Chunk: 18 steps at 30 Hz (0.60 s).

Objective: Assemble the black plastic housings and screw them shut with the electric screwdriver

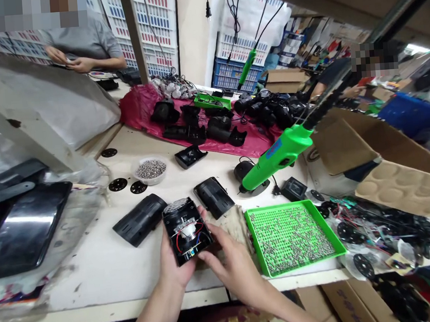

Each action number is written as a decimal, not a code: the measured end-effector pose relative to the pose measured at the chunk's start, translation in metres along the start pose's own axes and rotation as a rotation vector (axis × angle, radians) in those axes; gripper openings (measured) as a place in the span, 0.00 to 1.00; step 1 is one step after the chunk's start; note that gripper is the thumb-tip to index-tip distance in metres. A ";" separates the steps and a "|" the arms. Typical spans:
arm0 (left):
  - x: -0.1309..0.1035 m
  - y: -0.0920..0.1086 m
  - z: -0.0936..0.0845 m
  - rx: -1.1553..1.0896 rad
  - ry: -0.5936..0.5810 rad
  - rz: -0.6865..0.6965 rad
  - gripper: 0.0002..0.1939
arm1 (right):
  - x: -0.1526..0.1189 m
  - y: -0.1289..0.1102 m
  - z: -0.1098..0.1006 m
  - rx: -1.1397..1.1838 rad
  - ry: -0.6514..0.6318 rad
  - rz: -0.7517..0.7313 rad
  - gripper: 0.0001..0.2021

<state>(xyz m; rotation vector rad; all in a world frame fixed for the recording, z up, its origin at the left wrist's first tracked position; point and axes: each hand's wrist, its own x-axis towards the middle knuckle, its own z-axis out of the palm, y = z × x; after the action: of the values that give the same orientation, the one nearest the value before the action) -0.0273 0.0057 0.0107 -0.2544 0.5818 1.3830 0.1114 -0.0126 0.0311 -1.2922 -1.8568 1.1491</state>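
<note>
Between my two hands is a black plastic housing (188, 230) with its inside showing: a white part, red and blue wires and a grille at the far end. My left hand (174, 259) is closed around its left side and underside. On the right side, my right hand (226, 251) grips it with the fingers partly behind it and the thumb near the lower corner. One black cover (141, 219) lies just left of the housing, and another black cover (213, 196) lies just right of it. A green electric screwdriver (277, 159) hangs to the right, tip down.
A green tray (296, 236) of screws sits at right, a clear bowl (151, 171) of small metal parts behind. Black discs (118, 184) lie at left. Black shells (220, 128) rest on pink plastic (137, 105). A cardboard box (346, 142) stands right. Two people (99, 41) work beyond.
</note>
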 end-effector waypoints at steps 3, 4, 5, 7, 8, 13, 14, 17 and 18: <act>0.001 0.000 -0.001 -0.005 -0.020 -0.005 0.27 | -0.004 0.006 0.003 -0.052 0.011 -0.042 0.25; 0.002 0.000 -0.002 -0.007 -0.024 -0.007 0.27 | -0.005 0.008 0.004 -0.077 0.010 -0.051 0.25; 0.003 0.000 -0.003 -0.010 -0.032 -0.007 0.27 | -0.006 0.009 0.004 -0.102 0.008 -0.058 0.26; 0.005 0.000 -0.007 -0.014 -0.073 -0.012 0.27 | -0.007 0.011 0.005 -0.147 0.000 -0.067 0.26; 0.006 0.001 -0.009 -0.016 -0.098 -0.018 0.27 | -0.007 0.012 0.005 -0.161 -0.003 -0.069 0.26; 0.008 0.001 -0.013 -0.030 -0.150 -0.034 0.25 | -0.008 0.013 0.004 -0.166 -0.005 -0.068 0.25; 0.008 0.001 -0.011 -0.018 -0.150 -0.032 0.25 | -0.008 0.014 0.004 -0.151 -0.001 -0.067 0.25; 0.006 0.001 -0.005 0.037 -0.087 -0.035 0.24 | -0.010 0.017 0.004 -0.076 0.027 -0.070 0.25; 0.005 0.001 -0.003 0.052 -0.047 -0.036 0.24 | -0.011 0.018 0.004 -0.051 0.036 -0.071 0.25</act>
<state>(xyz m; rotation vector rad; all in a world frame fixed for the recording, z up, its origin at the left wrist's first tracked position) -0.0285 0.0086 0.0057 -0.1891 0.5713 1.3338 0.1197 -0.0212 0.0133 -1.2558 -1.9010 1.0415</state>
